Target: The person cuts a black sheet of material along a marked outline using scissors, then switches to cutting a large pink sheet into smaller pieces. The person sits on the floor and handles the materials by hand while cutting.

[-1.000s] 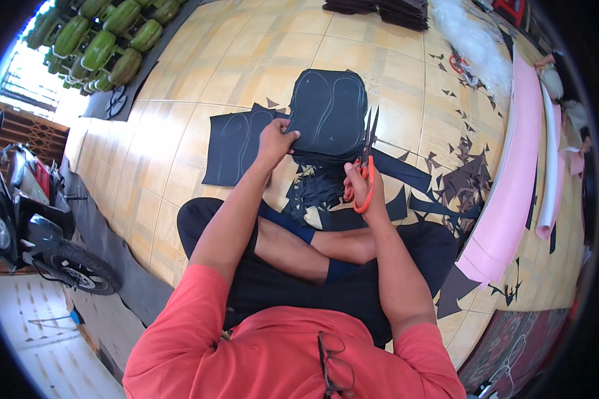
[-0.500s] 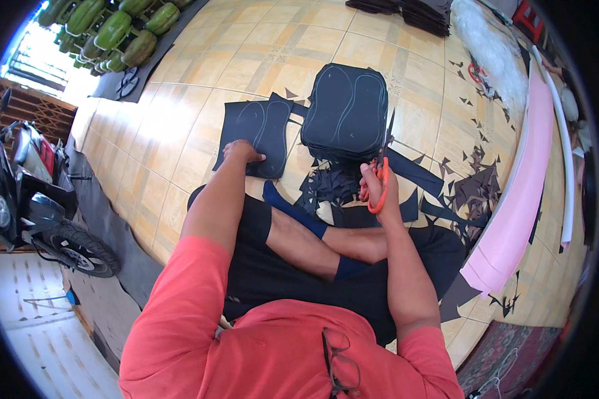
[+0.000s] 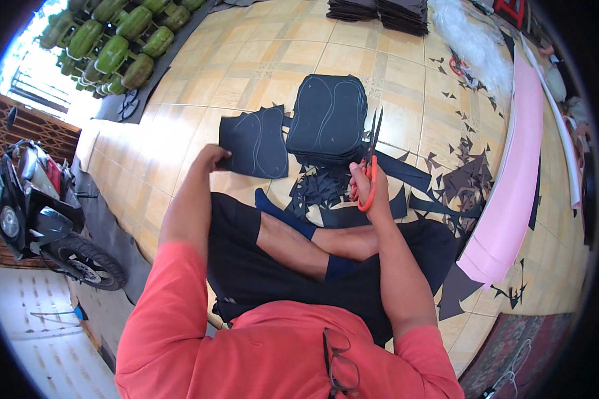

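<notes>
Your right hand (image 3: 366,183) is clenched through the orange handles of the scissors (image 3: 369,163), blades parted and pointing up and away from you, their tips just beside the near right edge of the stack (image 3: 329,120) of dark sheets. With the blades apart and raised like that, a careless swing could nick the top sheet of the stack or catch your shin (image 3: 293,229), which lies right under that wrist. Judging by the angle, closing the blades before you move would be safer.

Your left hand (image 3: 213,158) is pinching the near left corner of the single sheet (image 3: 256,141) that lies flat on the floor (image 3: 180,126), just left of the stack and apart from it by a thin gap. A one-corner pinch on so thin and floppy a piece may let it fold or drag over the scraps (image 3: 319,189) piled in front of your knees, and a crease would likely distort the outlines.

The sheet is black and roughly rectangular with ragged corners, marked with two pale sole-shaped outlines side by side. The stack's top sheet bears the same pair of outlines.
</notes>
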